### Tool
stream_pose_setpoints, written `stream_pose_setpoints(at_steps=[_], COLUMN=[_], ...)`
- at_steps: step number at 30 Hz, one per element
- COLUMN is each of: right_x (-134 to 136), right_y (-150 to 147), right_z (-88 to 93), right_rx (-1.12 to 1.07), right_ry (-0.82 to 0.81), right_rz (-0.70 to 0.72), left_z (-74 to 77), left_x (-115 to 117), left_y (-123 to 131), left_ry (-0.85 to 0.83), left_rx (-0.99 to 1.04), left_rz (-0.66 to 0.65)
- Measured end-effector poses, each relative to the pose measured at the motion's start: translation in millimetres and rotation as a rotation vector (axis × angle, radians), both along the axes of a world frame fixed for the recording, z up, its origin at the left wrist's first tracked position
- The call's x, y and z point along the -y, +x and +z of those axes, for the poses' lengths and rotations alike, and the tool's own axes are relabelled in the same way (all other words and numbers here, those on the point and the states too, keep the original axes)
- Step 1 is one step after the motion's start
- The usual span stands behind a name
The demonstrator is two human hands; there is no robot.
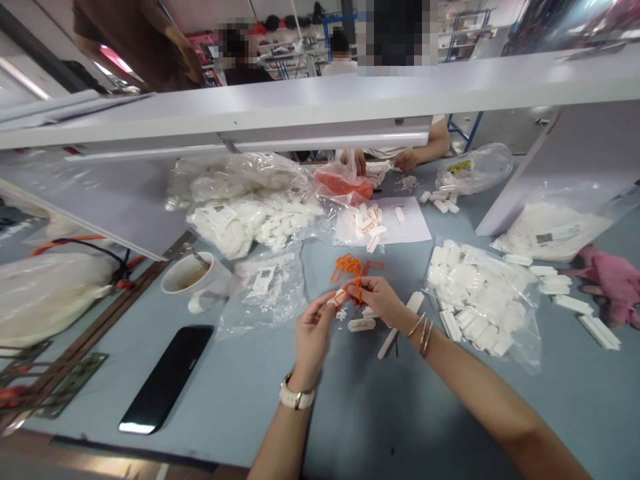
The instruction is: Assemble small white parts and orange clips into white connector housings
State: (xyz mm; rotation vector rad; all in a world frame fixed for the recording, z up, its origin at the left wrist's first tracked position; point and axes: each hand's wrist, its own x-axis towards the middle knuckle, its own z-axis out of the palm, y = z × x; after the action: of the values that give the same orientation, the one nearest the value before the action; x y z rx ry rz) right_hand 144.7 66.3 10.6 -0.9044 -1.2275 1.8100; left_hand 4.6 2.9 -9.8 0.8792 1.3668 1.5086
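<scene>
My left hand [315,325] pinches a small white plastic piece with an orange frame on it [340,297] over the middle of the table. Close beside it, my right hand [380,299] is closed on a thin orange plastic frame [359,288], its fingertips almost meeting the left ones. Just beyond the hands lies a pile of orange frames [349,265]. Beneath them are tiny white parts [341,314] and a white plastic casing with printing [361,325]. Longer white strips [388,343] rest by my right wrist.
An open bag of white casings [475,300] lies right, full bags [240,220] behind left. A mug [187,275] with a spoon and a black phone [167,377] are at left. A shelf [300,107] crosses above; another person's hands [406,160] work beyond it.
</scene>
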Motion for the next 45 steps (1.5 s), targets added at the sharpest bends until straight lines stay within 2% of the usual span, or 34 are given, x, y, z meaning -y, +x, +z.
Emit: stream_pose_setpoints(at_steps=[4,9,14,17,21,25,29,34,40,45], right_x=[0.9,6.4,5.1,-0.1,-1.7,1.2,1.0,0.3,1.0,0.6], right_y=[0.2,-3.1,-0.4,5.1,8.1,4.9,3.5,5.9,8.6,9.0], right_z=[-1.4,-2.0,-1.9,-0.3,1.7,-0.5,-3.7,-2.0,4.8,6.1], right_rx=[0.070,0.132,0.218,0.225,0.158,0.095,0.064,-0.026,-0.009,0.040], right_ry=[0.093,0.207,0.318,0.240,0.109,0.069,0.044,-0.017,-0.013,0.036], right_rz=[0.029,0.047,-0.144,-0.167,-0.041,0.037,0.022,0.070,0.087,0.084], left_z=[3.8,7.6,4.2,3.1,4.9,6.6,4.5,2.2,4.4,8.0], left_x=[0.6,-0.1,0.5,1.5,2.2,2.5,2.9,1.4,1.0,2.3], left_y=[0.9,1.5,-1.5,-2.6,-2.3,-2.4,-3.7,-5.6,-6.9,-7.4], left_ry=[0.037,0.086,0.107,0.129,0.142,0.128,0.068,0.068,0.079,0.116], left_rx=[-0.094,-0.222,-0.232,-0.249,-0.253,-0.245,-0.153,0.003,0.038,0.084], left_rz=[-0.031,0.008,0.055,0.044,0.038,0.046,0.046,0.039,0.040,-0.025])
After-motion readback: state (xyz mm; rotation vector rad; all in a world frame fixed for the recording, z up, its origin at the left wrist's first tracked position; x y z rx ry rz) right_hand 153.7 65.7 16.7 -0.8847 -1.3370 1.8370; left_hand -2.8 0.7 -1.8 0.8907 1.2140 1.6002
